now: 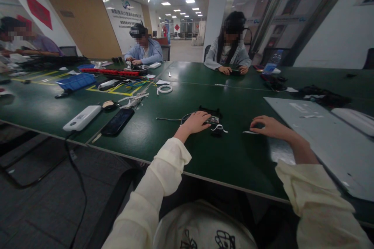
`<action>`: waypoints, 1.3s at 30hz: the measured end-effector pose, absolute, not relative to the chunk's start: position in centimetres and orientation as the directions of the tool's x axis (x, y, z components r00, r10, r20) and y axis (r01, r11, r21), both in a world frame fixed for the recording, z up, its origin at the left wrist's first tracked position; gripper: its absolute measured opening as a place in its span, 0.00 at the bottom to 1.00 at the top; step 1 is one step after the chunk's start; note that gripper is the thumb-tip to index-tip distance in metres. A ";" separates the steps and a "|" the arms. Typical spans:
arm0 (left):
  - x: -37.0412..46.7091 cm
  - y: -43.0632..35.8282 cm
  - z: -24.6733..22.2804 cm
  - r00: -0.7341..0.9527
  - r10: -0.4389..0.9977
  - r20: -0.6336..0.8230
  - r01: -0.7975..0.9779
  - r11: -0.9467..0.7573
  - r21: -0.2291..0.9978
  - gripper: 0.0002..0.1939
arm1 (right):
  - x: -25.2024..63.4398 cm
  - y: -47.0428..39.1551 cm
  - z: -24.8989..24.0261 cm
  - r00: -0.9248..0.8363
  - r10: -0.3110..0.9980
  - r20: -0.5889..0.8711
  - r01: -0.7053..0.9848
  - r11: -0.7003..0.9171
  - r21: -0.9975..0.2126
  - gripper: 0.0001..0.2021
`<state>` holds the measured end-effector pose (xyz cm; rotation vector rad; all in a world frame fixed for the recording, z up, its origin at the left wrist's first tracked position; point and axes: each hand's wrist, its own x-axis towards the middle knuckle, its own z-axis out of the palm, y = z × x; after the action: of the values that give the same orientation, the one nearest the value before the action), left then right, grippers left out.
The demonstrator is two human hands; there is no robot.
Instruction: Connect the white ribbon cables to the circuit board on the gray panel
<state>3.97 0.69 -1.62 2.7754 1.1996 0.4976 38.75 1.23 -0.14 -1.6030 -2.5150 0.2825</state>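
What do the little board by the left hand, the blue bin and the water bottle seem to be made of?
Little board by the left hand: perhaps a circuit board with metal parts, judging by pale glints; too small to be sure.
Blue bin: probably moulded plastic, with even colour and a slight sheen.
Water bottle: likely clear, glossy plastic, as it looks see-through.
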 end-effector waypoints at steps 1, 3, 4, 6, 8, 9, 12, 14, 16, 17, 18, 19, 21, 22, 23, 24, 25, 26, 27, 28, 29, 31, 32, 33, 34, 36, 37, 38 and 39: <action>4.0 0.7 -1.6 0.641 0.721 0.263 0.696 -0.691 0.198 0.23 | 38.7 1.1 0.0 -0.415 0.910 0.006 0.884 0.405 -0.235 0.21; 3.9 0.7 -1.6 0.644 0.719 0.261 0.694 -0.692 0.196 0.24 | 38.7 0.8 0.4 -0.403 0.915 -0.029 0.889 0.383 -0.251 0.22; 3.9 0.7 -1.6 0.645 0.719 0.259 0.694 -0.693 0.194 0.24 | 38.9 0.6 0.5 -0.402 0.914 -0.050 0.888 0.376 -0.264 0.22; 3.9 0.7 -1.6 0.647 0.718 0.256 0.694 -0.694 0.191 0.24 | 39.3 0.5 0.6 -0.411 0.906 -0.098 0.885 0.371 -0.283 0.21; 3.9 0.7 -1.6 0.650 0.715 0.257 0.693 -0.696 0.185 0.24 | 39.7 0.4 0.7 -0.422 0.896 -0.139 0.882 0.370 -0.291 0.18; 3.9 0.7 -1.5 0.651 0.713 0.259 0.692 -0.698 0.182 0.24 | 39.9 0.4 0.7 -0.422 0.895 -0.148 0.882 0.367 -0.296 0.17; 3.9 0.7 -1.6 0.650 0.713 0.264 0.694 -0.698 0.176 0.24 | 39.9 0.2 1.0 -0.421 0.899 -0.120 0.865 0.359 -0.350 0.13; 4.0 0.7 -1.6 0.644 0.720 0.258 0.701 -0.691 0.178 0.23 | 39.2 -0.1 1.6 -0.423 0.899 -0.111 0.841 0.344 -0.418 0.13; 4.0 0.6 -1.6 0.640 0.725 0.253 0.704 -0.686 0.185 0.23 | 38.0 -0.6 2.4 -0.409 0.904 -0.124 0.807 0.295 -0.511 0.16; 4.0 0.5 -1.5 0.637 0.727 0.255 0.703 -0.684 0.194 0.24 | 37.1 -0.8 2.8 -0.396 0.909 -0.130 0.782 0.260 -0.567 0.17; 4.1 0.4 -1.4 0.630 0.730 0.264 0.701 -0.681 0.210 0.24 | 36.0 -1.0 3.1 -0.381 0.917 -0.122 0.747 0.227 -0.625 0.18; 4.2 0.3 -1.2 0.615 0.736 0.282 0.700 -0.674 0.234 0.24 | 34.8 -1.2 3.4 -0.370 0.923 -0.107 0.700 0.201 -0.685 0.20; 4.3 0.1 -0.8 0.558 0.752 0.351 0.691 -0.655 0.305 0.23 | 32.2 -1.5 3.8 -0.338 0.937 -0.084 0.619 0.154 -0.770 0.21; 4.4 0.1 -0.5 0.517 0.759 0.395 0.679 -0.645 0.351 0.22 | 30.8 -1.6 3.8 -0.325 0.942 -0.085 0.588 0.131 -0.798 0.22; 4.5 0.1 -0.3 0.472 0.767 0.435 0.658 -0.635 0.404 0.21 | 29.4 -1.7 3.9 -0.319 0.944 -0.085 0.559 0.116 -0.821 0.22; 4.6 0.1 0.0 0.430 0.774 0.465 0.628 -0.626 0.462 0.21 | 28.0 -1.8 3.8 -0.308 0.948 -0.079 0.529 0.102 -0.842 0.21; 4.6 0.1 0.2 0.395 0.784 0.479 0.589 -0.616 0.523 0.22 | 26.7 -1.8 3.8 -0.291 0.955 -0.061 0.493 0.095 -0.865 0.21; 4.7 0.2 0.4 0.369 0.795 0.480 0.544 -0.604 0.582 0.24 | 25.5 -1.8 3.7 -0.276 0.960 -0.039 0.452 0.094 -0.887 0.21; 4.7 0.2 0.5 0.353 0.807 0.474 0.500 -0.591 0.633 0.25 | 24.4 -1.8 3.6 -0.262 0.965 -0.017 0.410 0.096 -0.907 0.20; 4.7 0.3 0.6 0.341 0.815 0.468 0.462 -0.579 0.672 0.26 | 23.4 -1.8 3.6 -0.254 0.967 0.005 0.368 0.101 -0.924 0.19; 4.8 0.3 0.6 0.327 0.822 0.466 0.436 -0.569 0.697 0.27 | 22.6 -1.8 3.5 -0.254 0.967 0.022 0.328 0.108 -0.938 0.19; 4.7 0.5 0.6 0.276 0.835 0.475 0.416 -0.550 0.724 0.26 | 21.2 -1.7 3.4 -0.264 0.963 0.049 0.276 0.124 -0.953 0.17; 4.7 0.5 0.6 0.241 0.843 0.481 0.416 -0.538 0.733 0.25 | 20.7 -1.7 3.4 -0.266 0.962 0.057 0.263 0.129 -0.956 0.16; 4.6 0.6 0.6 0.202 0.851 0.485 0.417 -0.523 0.743 0.24 | 20.2 -1.7 3.3 -0.263 0.963 0.065 0.256 0.134 -0.957 0.16; 4.5 0.7 0.6 0.164 0.858 0.486 0.417 -0.507 0.754 0.23 | 19.9 -1.6 3.3 -0.256 0.964 0.070 0.251 0.136 -0.958 0.15; 4.4 0.9 0.6 0.102 0.869 0.485 0.404 -0.481 0.778 0.22 | 19.6 -1.5 3.0 -0.238 0.969 0.072 0.239 0.130 -0.962 0.14; 4.3 1.0 0.6 0.082 0.873 0.481 0.388 -0.473 0.791 0.22 | 19.6 -1.4 2.9 -0.231 0.970 0.070 0.232 0.125 -0.965 0.13; 4.3 1.1 0.6 0.069 0.878 0.473 0.363 -0.464 0.808 0.23 | 19.6 -1.3 2.7 -0.224 0.972 0.065 0.225 0.117 -0.967 0.13; 4.3 1.2 0.5 0.060 0.887 0.459 0.330 -0.451 0.829 0.23 | 19.6 -1.2 2.6 -0.216 0.975 0.058 0.216 0.106 -0.971 0.13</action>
<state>4.35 1.23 0.51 1.8248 1.2121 1.3954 19.64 -1.24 2.58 -1.2052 -1.5739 1.1818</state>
